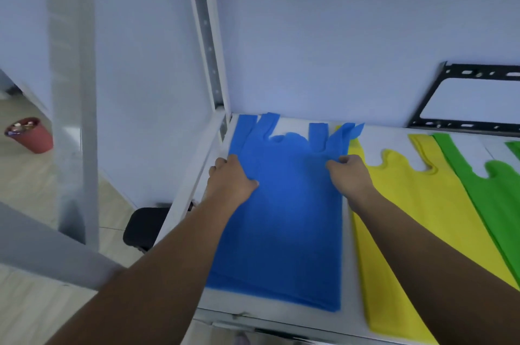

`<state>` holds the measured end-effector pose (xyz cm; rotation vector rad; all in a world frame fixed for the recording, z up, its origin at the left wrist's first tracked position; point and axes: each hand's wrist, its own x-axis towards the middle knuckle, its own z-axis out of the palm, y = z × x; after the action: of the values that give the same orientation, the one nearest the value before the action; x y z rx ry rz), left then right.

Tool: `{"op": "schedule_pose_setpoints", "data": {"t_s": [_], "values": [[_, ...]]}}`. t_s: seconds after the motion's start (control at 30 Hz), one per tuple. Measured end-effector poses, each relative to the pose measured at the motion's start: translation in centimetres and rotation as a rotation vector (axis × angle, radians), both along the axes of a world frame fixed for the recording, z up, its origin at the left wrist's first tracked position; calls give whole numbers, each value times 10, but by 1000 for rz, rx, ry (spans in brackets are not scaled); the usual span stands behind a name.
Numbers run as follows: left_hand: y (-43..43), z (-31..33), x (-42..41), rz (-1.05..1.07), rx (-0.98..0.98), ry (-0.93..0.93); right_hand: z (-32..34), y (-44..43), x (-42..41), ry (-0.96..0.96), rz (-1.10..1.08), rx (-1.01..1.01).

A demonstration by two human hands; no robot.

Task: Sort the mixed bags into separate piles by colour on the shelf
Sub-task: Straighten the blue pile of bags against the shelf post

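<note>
Pressing two hands (289, 178) on one blue pile (281, 232) — one yellow (416, 218), one green (492, 198).

1. Evenly lit, cool and bluish, with no hard glare.
2. Brightest on the back wall (323, 35); faint blue tint there just above the blue bags (284, 218).
3. Soft, weak shadows under both forearms.
4. Strong wide-angle bending of the shelf post (206, 35) and near upright (73, 91).
5. Slightly soft overall, blurrier toward the edges, notably the red bin (29, 135).
</note>
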<state>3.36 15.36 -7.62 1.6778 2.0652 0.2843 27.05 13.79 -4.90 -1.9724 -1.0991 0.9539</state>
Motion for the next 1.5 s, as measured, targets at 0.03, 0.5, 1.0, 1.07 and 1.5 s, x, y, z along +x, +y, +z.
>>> {"op": "schedule_pose_setpoints", "data": {"t_s": [0.03,0.5,1.0,1.07,1.5], "values": [[1,0,0,6,-9,-38,0,4,1,46,-15,11],[5,4,-5,140,92,-313,-4,6,40,-109,107,-13],[-16,-1,-27,114,38,-299,-10,4,34,148,186,-140],[-18,2,-27,132,33,-298,-12,2,35,151,188,-132],[-45,-14,-10,-123,-25,71,-8,63,31,-24,227,-28]]}}
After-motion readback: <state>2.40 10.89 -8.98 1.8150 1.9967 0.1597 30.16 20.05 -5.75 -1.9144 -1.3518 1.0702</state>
